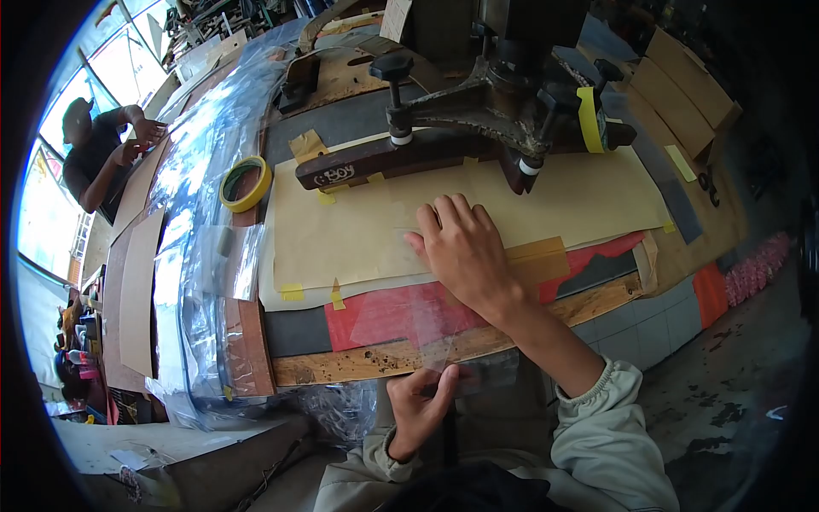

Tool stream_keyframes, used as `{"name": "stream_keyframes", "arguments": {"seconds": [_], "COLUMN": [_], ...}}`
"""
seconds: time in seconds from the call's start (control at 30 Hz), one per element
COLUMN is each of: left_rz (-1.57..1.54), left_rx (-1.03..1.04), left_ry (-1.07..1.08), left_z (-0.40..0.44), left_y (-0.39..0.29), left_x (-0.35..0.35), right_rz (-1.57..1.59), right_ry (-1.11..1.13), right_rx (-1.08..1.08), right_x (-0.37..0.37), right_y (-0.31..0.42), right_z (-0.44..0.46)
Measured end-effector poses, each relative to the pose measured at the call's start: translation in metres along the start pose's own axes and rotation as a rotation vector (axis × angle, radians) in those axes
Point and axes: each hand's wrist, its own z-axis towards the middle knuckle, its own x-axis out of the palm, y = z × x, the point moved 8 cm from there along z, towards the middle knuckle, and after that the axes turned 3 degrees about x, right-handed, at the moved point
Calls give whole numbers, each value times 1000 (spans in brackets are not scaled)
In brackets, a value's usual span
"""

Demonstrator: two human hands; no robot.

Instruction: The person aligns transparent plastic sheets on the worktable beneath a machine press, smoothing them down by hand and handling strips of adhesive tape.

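Observation:
My right hand (465, 252) lies palm down on a cream sheet (358, 230), its fingers close together and the thumb out to the side. At the table's front edge my left hand (420, 405) pinches a clear plastic film (433, 328) between thumb and fingers. The film runs up from there over red material (367, 317) towards my right hand; its upper end is hard to make out. Small yellow tape pieces (293, 292) sit along the cream sheet's edge. A dark bar (384, 162) of a heavy clamp-like machine (478, 107) rests across the sheet's far side.
A yellow tape roll (246, 183) lies left of the sheet, beside crumpled clear plastic (196, 213). Another yellow tape roll (590, 119) hangs on the machine. Scissors (708, 189) and a cardboard box (682, 85) are at the right. Another person (102, 158) stands at the far left.

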Motion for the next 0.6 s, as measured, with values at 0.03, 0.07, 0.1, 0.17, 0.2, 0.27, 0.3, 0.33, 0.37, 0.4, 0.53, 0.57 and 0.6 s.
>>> {"name": "stream_keyframes", "arguments": {"seconds": [0.03, 0.07, 0.1, 0.17, 0.2, 0.27, 0.3, 0.33, 0.37, 0.4, 0.53, 0.57, 0.6], "left_rz": [4, 7, 11, 17, 15, 10, 14, 17, 19, 39, 80, 81, 75], "left_rx": [-2, -3, 2, 13, 19, 32, 26, 20, 14, 1, -35, -39, -37], "left_ry": [-1, -1, -1, -1, -3, -8, -3, 2, 6, 35, 95, 97, 93], "left_z": [-1, -1, -1, -1, -1, -1, -1, 0, 0, 0, -2, -2, -2], "left_y": [2, 3, 3, 3, 3, 5, 4, 3, 2, 1, 3, 4, 4], "left_x": [0, -1, -1, -1, -1, -1, 0, 0, 0, 1, 2, 2, 2], "right_rz": [1, 2, 4, 5, 5, -15, -35, -54, -55, -56, -59, -55, -52], "right_ry": [1, 0, -1, -5, -7, -13, -17, -21, -22, -23, -28, -25, -22], "right_rx": [1, -1, -2, -3, -4, -5, -6, -7, -8, -9, -13, -12, -11], "right_x": [0, 0, 0, 0, 0, -1, -1, -1, -1, -1, -1, -1, -1], "right_y": [0, 0, 0, 0, 0, 1, 1, 1, 1, 1, 2, 1, 1], "right_z": [0, 0, 0, 0, 0, 0, 0, 0, 0, 0, 0, 0, 0]}}
